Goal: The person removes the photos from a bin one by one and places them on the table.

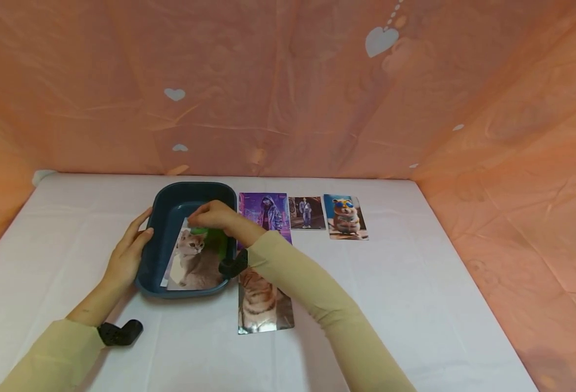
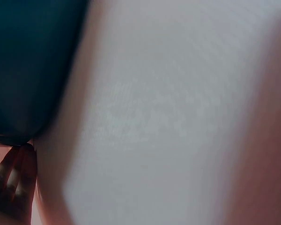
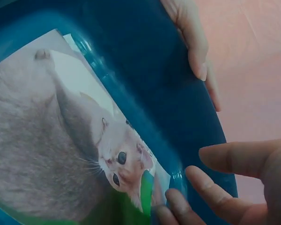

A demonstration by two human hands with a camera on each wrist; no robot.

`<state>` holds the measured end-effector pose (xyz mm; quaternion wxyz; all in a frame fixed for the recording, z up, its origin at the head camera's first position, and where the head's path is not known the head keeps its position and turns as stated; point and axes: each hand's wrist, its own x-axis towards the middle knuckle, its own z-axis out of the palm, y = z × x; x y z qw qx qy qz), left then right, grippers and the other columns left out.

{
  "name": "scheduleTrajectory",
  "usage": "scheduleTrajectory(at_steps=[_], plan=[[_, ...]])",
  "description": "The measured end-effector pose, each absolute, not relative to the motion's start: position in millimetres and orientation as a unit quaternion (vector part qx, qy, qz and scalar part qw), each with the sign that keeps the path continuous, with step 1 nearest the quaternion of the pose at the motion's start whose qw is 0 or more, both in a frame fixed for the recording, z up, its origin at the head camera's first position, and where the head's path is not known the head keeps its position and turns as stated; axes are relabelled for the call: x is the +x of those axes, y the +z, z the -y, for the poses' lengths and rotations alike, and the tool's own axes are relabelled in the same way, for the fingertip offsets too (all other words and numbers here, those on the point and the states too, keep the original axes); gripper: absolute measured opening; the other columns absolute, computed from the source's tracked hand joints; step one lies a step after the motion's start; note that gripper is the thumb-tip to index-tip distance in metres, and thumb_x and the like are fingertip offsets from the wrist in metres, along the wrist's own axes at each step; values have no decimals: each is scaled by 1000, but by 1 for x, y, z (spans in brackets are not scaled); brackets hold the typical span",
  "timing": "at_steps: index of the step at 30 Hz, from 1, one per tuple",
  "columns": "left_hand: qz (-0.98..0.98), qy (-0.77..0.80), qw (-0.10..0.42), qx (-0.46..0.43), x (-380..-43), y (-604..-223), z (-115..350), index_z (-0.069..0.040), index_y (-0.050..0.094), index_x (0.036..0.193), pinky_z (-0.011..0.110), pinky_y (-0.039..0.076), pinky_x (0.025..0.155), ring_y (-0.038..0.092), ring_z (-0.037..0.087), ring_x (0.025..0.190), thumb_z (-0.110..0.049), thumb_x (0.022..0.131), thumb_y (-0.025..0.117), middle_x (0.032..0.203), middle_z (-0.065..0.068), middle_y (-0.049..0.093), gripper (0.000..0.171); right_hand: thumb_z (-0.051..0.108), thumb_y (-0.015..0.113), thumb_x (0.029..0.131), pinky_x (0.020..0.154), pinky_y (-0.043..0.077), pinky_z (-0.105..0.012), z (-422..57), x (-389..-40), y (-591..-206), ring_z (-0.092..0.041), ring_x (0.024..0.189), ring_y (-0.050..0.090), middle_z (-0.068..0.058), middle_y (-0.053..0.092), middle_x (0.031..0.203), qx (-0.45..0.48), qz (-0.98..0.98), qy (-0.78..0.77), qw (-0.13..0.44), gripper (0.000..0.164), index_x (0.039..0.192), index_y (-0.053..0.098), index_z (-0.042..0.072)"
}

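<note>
My left hand (image 1: 128,256) rests against the left side of a dark blue tray (image 1: 146,272). Its fingers (image 2: 25,164) touch the tray's outer side in the left wrist view, which is blurred. Inside the tray lies a kitten picture card (image 1: 195,261), with a pale edge showing beneath its left side. Over the top end of that card is my right hand (image 1: 214,215). In the right wrist view its thumb and fingers (image 3: 215,192) are apart, the lower fingertips close to the card's edge. Whether they touch the card is hard to tell.
Right of the tray lie a purple hooded-figure card (image 1: 265,209), a card with a standing person (image 1: 307,212) and a hamster card (image 1: 345,218). An orange striped cat card (image 1: 258,305) is partly behind my right sleeve. Orange sheeting (image 1: 268,98) hangs beyond the white table (image 1: 391,305).
</note>
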<state>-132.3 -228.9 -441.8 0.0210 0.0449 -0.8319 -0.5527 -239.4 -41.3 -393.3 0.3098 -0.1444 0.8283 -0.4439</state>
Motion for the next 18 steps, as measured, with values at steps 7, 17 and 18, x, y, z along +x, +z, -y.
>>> scheduleTrajectory(at_steps=[7,17,18], plan=[[835,-549,21,42,-131,-441,228,-25,14,155,66,29,97,40,47,117,-37,105,28,138,35,37,53,23,66,85,85,47,-22,48,-240,-397,-16,110,57,-5,63,123,-165,-872,-364,281,27,107,73,8],[833,-550,21,45,-130,-441,227,-27,15,155,69,27,98,41,48,117,-40,104,29,138,35,37,54,25,62,88,66,40,-16,52,-242,-398,-7,82,52,-1,68,109,-194,-894,-304,267,23,97,76,9],[834,-550,21,46,-130,-441,227,-27,15,155,69,27,97,40,48,117,-39,104,29,138,35,38,54,25,61,88,64,39,-15,52,-241,-398,-6,79,51,0,68,105,-200,-896,-294,265,23,95,76,9]])
